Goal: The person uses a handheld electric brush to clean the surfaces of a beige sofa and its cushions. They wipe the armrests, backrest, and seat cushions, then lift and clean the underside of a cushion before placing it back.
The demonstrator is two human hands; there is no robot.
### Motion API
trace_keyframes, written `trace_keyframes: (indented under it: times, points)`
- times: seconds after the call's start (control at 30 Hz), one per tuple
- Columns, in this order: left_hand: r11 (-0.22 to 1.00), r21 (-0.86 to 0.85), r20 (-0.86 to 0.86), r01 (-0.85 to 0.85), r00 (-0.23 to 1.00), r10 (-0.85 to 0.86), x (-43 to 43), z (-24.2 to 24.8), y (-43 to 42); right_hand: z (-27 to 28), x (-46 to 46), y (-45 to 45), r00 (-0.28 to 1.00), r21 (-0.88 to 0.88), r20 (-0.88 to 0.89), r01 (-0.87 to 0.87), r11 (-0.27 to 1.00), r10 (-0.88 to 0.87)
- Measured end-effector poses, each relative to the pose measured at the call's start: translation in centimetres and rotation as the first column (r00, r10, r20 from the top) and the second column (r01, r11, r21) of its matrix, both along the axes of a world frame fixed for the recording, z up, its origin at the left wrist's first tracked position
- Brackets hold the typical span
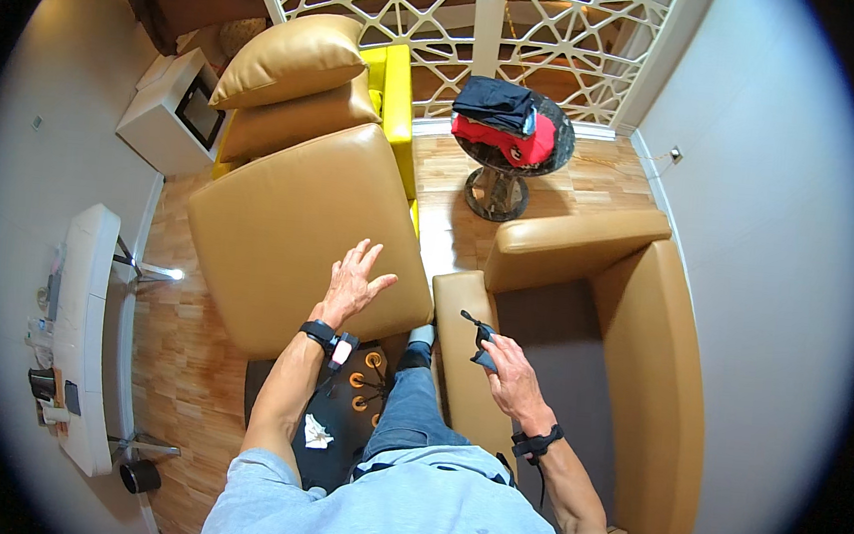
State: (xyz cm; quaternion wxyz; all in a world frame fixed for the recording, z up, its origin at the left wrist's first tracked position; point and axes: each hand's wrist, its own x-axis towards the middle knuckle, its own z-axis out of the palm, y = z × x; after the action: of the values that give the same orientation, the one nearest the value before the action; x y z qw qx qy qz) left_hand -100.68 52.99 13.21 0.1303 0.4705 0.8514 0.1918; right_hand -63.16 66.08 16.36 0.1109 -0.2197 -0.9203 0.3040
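My left hand (354, 285), fingers apart and holding nothing, is over the near right part of a large tan leather seat cushion (302, 227); I cannot tell whether it touches. In my right hand (515, 375) is a small dark blue-grey item (484, 345) with a black cord end, perhaps a brush or cloth; its exact kind is unclear. That hand is above the tan sofa frame (647, 382), whose seat base (559, 353) shows bare grey lining. Two tan cushions (292, 64) lie stacked beyond the big one, on a yellow armchair (398, 107).
A round dark marble side table (474, 150) holds folded dark and red clothes (509, 130). To the left stand a white desk (88, 316) and a black bin (140, 476). A crumpled white tissue (317, 433) lies on a dark surface (329, 462) by my leg. A white lattice screen (486, 38) closes the far side.
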Motion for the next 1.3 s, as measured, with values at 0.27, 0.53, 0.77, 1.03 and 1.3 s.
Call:
trace_keyframes:
  times: [0.27, 0.53, 0.77, 1.03, 1.3]
  points:
    - [0.988, 0.073, -0.011, -0.138, 0.990, 0.139, -13.2, -2.8, 8.7, 0.4, -17.5, 7.4, 0.997, -0.047, 0.006, -0.074, 0.996, 0.074]
    - [0.956, 0.145, -0.191, -0.254, 0.941, 0.279, -26.4, -2.7, 13.4, 0.9, -31.4, 13.0, 0.986, -0.081, 0.053, -0.154, 0.985, 0.159]
    - [0.966, -0.019, -0.029, -0.256, 0.966, 0.255, -34.8, -0.4, 14.3, 0.1, -38.0, 15.4, 0.976, -0.145, 0.050, -0.205, 0.968, 0.214]
    - [0.937, -0.097, 0.038, -0.336, 0.939, 0.341, -35.2, 1.4, 14.1, -0.1, -39.7, 15.9, 0.961, -0.153, 0.064, -0.256, 0.954, 0.268]
    - [0.918, 0.102, -0.210, -0.384, 0.893, 0.398, -27.0, 5.6, 10.5, 0.6, -38.5, 16.1, 0.989, -0.128, -0.096, -0.128, 0.983, 0.116]
